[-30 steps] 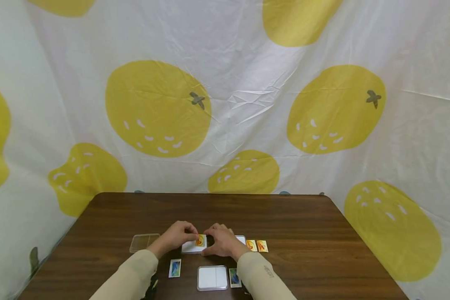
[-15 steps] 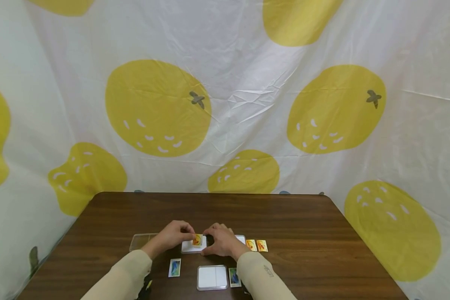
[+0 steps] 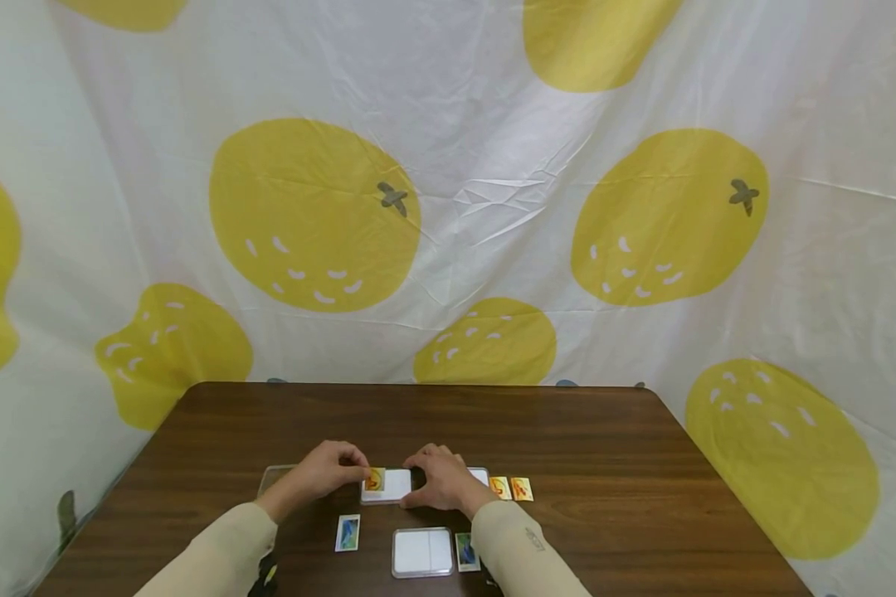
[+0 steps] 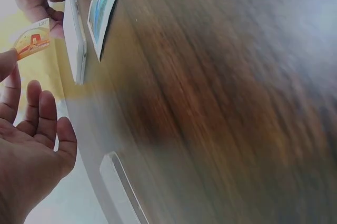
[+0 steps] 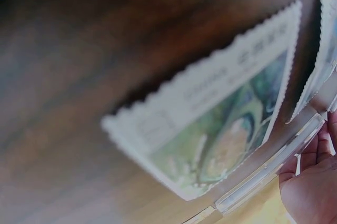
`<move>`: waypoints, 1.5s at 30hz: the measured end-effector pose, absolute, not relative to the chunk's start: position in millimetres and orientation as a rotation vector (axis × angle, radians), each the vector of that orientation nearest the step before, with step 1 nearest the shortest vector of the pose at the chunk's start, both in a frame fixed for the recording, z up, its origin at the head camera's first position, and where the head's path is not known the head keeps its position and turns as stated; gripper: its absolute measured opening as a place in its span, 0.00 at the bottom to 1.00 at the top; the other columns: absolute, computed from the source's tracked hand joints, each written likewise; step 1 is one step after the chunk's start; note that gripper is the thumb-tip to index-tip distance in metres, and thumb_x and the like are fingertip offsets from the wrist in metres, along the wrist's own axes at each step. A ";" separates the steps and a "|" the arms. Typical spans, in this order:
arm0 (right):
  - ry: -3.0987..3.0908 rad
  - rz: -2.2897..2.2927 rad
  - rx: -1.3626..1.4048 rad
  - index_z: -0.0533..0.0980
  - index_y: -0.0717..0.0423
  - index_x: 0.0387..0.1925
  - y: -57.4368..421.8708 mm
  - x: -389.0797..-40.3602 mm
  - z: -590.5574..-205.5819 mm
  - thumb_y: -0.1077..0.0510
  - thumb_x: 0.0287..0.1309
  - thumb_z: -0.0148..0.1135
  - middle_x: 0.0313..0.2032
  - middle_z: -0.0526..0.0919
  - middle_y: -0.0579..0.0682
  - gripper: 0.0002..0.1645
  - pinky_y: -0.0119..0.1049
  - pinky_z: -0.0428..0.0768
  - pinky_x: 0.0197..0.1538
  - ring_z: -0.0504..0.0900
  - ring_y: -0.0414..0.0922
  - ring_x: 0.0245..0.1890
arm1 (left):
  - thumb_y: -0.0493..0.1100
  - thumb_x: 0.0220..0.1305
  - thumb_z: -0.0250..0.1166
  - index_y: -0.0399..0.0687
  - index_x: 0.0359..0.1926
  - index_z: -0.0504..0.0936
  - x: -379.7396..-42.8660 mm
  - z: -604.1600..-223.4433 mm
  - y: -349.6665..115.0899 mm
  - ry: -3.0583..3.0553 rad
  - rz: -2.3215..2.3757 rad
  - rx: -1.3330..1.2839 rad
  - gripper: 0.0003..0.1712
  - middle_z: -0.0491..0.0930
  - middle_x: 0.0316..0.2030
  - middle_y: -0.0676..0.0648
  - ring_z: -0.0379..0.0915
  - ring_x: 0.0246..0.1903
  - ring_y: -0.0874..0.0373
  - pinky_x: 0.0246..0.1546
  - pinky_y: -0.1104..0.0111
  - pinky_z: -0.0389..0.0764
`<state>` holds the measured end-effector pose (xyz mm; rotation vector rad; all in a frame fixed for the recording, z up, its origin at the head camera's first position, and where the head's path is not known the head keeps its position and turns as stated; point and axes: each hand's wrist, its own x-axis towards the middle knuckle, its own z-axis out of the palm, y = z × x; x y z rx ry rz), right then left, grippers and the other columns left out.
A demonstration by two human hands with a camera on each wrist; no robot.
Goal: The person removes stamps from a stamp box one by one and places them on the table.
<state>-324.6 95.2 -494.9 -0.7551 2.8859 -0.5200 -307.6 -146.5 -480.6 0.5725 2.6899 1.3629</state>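
Observation:
Between thumb and fingertip, my left hand pinches a yellow-orange postage stamp, over the left end of a flat white-backed clear case. In the left wrist view the stamp is tilted up, and the other fingers of that hand are loosely bent. The right hand grips the case's right side, thumb at the near edge and fingers at the far one. A second white case shows partly from behind the right hand.
Two orange stamps lie to the right. A blue stamp, another white-backed case and a green-blue stamp beside the right sleeve are nearer me. A clear lid lies left, partly behind the left hand.
The left hand has moved left with the pinched stamp, from the case's right part to its left end. The right hand has stayed on the case.

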 end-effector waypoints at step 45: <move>2.886 -0.494 -0.760 0.79 0.43 0.57 96.7 -325.4 -497.9 0.37 0.49 0.74 0.56 0.74 0.46 0.35 0.45 0.66 0.60 0.70 0.48 0.58 | 0.43 0.62 0.70 0.40 0.33 0.83 -248.0 -485.9 -226.7 2.537 1.406 0.365 0.10 0.79 0.35 0.49 0.69 0.37 0.55 0.36 0.63 0.70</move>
